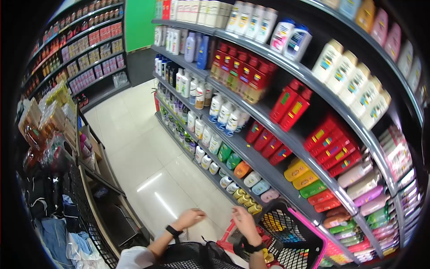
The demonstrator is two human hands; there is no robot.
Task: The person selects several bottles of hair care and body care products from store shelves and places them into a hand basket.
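Nearest, a black mesh bag (190, 256) lies below the wrists. The left hand (190, 218) angles inward, its forearm slanting up; the right hand (244, 222) is raised, fingertips upward. The hands are apart from each other, fingers loosely bent, with nothing visible in either grip. This looks like an empty-handed step; grasping anything from here would call for a reach and spread fingers. A black basket with a pink rim (323, 242) is just beside the right forearm. Beyond are gold containers (242, 198), shelves (268, 49) of bottles, tiled floor (139, 130) and a green wall (138, 22).
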